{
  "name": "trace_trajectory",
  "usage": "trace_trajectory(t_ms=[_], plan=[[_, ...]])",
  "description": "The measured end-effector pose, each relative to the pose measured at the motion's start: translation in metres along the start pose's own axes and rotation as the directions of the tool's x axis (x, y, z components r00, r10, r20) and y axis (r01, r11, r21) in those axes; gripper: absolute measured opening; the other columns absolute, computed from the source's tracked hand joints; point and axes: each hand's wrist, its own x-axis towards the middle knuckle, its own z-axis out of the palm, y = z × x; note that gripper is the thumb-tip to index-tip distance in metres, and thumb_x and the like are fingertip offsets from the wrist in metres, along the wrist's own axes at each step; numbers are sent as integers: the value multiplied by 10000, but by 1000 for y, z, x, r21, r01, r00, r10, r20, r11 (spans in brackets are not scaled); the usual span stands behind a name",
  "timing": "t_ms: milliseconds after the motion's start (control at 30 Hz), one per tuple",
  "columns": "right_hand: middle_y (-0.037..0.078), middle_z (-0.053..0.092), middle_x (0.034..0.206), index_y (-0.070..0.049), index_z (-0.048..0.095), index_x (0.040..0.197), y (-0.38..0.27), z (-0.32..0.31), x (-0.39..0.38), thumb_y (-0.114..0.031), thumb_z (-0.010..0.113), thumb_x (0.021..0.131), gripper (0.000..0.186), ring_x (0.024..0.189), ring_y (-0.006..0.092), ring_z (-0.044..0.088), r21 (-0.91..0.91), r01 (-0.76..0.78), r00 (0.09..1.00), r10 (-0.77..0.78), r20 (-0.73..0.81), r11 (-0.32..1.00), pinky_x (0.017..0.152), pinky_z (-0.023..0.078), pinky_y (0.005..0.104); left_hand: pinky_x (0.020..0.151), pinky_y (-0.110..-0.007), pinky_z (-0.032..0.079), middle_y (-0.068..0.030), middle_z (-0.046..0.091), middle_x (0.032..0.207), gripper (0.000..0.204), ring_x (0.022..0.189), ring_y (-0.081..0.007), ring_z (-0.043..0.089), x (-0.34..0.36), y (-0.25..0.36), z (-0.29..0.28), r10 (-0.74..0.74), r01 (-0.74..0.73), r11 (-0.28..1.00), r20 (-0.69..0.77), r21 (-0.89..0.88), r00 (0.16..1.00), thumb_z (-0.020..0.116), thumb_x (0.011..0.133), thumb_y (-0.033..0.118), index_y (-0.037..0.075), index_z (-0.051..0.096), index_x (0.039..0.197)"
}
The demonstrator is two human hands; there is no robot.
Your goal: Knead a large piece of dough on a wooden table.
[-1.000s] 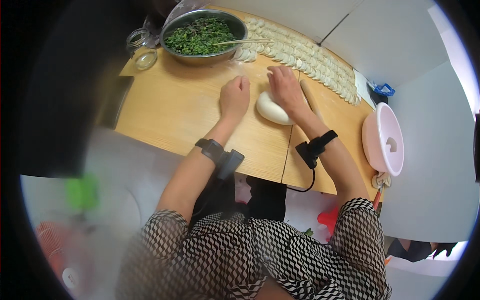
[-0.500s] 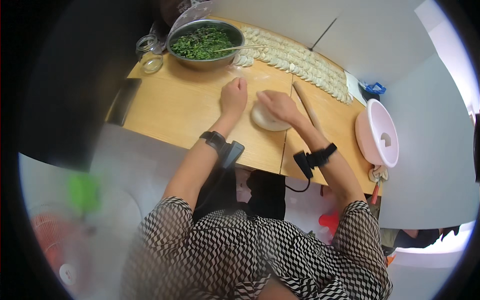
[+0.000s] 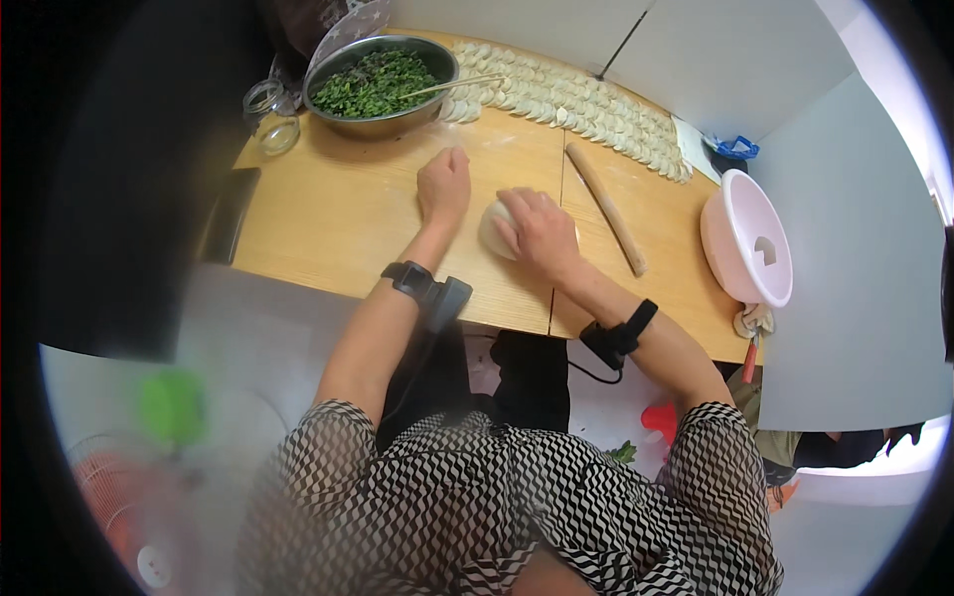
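Observation:
A round lump of pale dough [image 3: 493, 234] lies on the wooden table, mostly covered by my right hand [image 3: 542, 235]. My right fingers curve over its top and far side, gripping it. My left hand [image 3: 444, 186] is closed in a fist on the tabletop, just left of the dough and apart from it; nothing shows in it. To the right of the dough lies a wooden rolling pin [image 3: 606, 211], untouched.
At the far left stands a metal bowl [image 3: 437, 103] of chopped greens with chopsticks [image 3: 467, 84], beside a glass jar [image 3: 278, 134]. Rows of dumplings [image 3: 586, 109] line the back edge. A pink basin [image 3: 723, 233] and a red-handled tool [image 3: 750, 360] sit at the right.
My right hand has shifted and turned, its fingers now wrapping over the dough's top. The left fist stays beside it. The whole view has moved slightly.

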Motion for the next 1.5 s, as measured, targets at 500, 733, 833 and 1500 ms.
trace_trajectory(t_ms=[500,733,833,1500], plan=[[180,632,941,-49,569,1058,92,38,91,-196,516,911,215,920,363,572,52,-204,979,202,33,978,789,479,456,632,-464,428,-208,613,751,334,714,-392,581,-10,35,-17,-62,63,998,55,-13,997,455,939,254,10,598,762],[157,635,941,-70,584,1096,93,36,99,-348,502,923,338,936,333,580,-235,-221,966,245,78,946,775,470,472,632,-483,424,-219,607,752,330,716,-412,573,-4,30,-11,-24,23,1000,57,15,998,455,932,254,9,586,754],[151,635,937,-85,592,1105,61,30,78,-407,492,918,385,937,336,578,-165,-133,989,142,45,977,775,465,464,630,-492,421,-224,604,752,331,717,-422,569,1,22,-7,-16,16,1000,32,-2,999,452,921,265,13,591,758],[152,572,1063,-78,572,1098,1,0,24,-323,611,825,369,912,315,578,47,-106,983,97,159,993,759,480,439,598,-343,451,-130,612,621,326,582,-205,587,-3,8,-7,-29,29,999,2,-46,1000,477,917,248,-9,642,805]])
